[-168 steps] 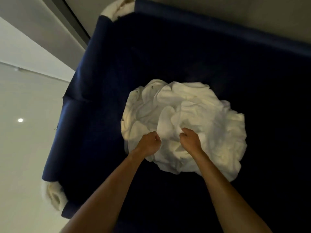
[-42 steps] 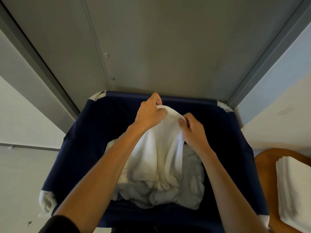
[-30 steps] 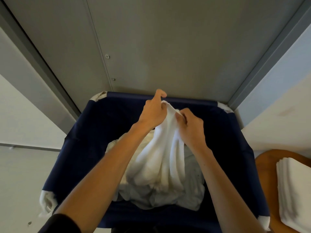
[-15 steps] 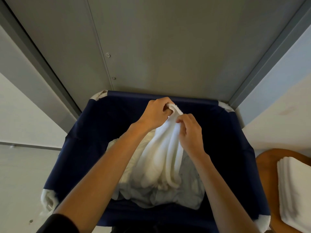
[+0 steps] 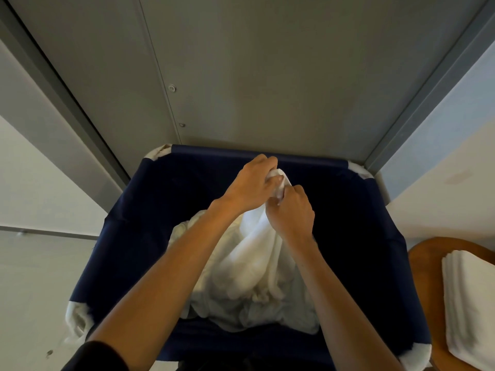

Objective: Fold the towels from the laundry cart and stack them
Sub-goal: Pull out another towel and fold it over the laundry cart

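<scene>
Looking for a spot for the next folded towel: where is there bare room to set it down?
The wooden table shows only a narrow bare strip between the laundry cart and the stack of folded towels, so the stack's top looks best. The cart's middle is crowded: the left hand and right hand grip a towel above the towel pile.

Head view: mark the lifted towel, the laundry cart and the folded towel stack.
lifted towel (image 5: 257, 253), head view, on its hanging folds.
laundry cart (image 5: 150, 215), head view, on the bare navy left wall.
folded towel stack (image 5: 474, 295), head view, on its top face.
</scene>
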Motion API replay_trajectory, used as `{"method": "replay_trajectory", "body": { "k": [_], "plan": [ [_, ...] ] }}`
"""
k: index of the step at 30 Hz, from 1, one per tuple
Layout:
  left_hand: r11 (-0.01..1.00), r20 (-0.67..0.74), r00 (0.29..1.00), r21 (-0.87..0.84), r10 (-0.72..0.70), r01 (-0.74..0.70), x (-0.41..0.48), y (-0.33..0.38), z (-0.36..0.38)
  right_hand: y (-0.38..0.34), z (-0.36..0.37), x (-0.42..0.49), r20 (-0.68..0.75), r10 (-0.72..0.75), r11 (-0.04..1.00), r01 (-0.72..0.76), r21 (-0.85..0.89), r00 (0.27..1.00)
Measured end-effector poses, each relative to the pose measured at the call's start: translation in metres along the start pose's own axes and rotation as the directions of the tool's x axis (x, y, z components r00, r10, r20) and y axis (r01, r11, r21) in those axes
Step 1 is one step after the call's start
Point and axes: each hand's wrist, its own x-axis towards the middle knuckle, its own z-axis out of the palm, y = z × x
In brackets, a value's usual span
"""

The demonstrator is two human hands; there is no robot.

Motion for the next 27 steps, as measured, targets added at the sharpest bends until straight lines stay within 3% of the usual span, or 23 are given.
{"method": "replay_trajectory", "body": {
  "k": [18,23,27],
  "plan": [
    [0.994,0.028,0.999,-0.108,0.034,-0.031,-0.006,-0.004,-0.002,0.012,0.003,-0.004,0.014,-0.030,0.999,0.030,0.020,0.999],
    [0.992,0.033,0.999,-0.119,0.033,-0.028,-0.008,-0.007,0.001,0.016,0.001,0.001,0.120,-0.021,0.998,0.028,-0.063,0.993],
    [0.990,-0.034,0.999,-0.140,-0.006,0.002,-0.010,-0.011,0.004,0.025,-0.007,0.004,0.199,-0.027,0.999,0.018,0.048,0.980]
  ]
}}
